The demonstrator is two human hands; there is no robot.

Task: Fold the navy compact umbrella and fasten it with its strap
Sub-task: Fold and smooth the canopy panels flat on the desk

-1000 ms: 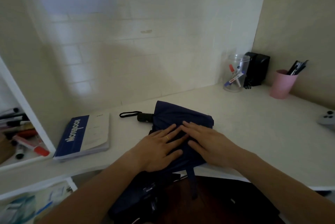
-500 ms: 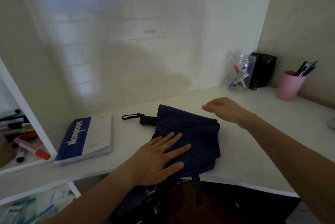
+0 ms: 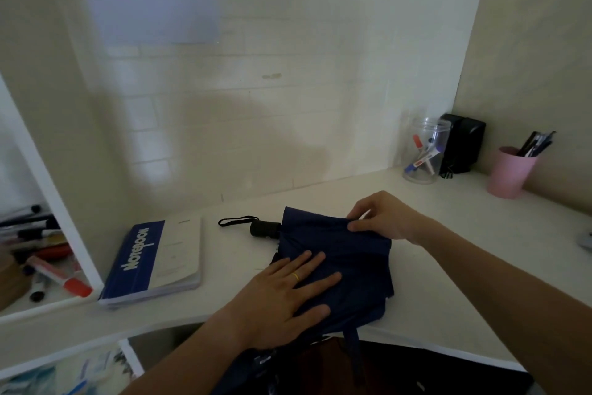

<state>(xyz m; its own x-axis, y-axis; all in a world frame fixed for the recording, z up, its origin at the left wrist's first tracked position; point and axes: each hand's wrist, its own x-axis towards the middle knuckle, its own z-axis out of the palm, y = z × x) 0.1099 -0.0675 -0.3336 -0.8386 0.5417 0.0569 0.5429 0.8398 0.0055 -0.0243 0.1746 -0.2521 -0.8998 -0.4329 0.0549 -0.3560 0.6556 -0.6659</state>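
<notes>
Currently, the left hand (image 3: 282, 301) lies flat, fingers spread, pressing the navy umbrella (image 3: 346, 266) canopy onto the desk (image 3: 448, 266). Beyond it, the right hand (image 3: 381, 218) pinches the soft fabric's far edge. A black cylindrical handle (image 3: 264, 228) protrudes left of both hands.

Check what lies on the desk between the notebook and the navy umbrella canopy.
In the head view, the umbrella's black handle and its wrist loop lie there on the white desk; otherwise bare.
</notes>
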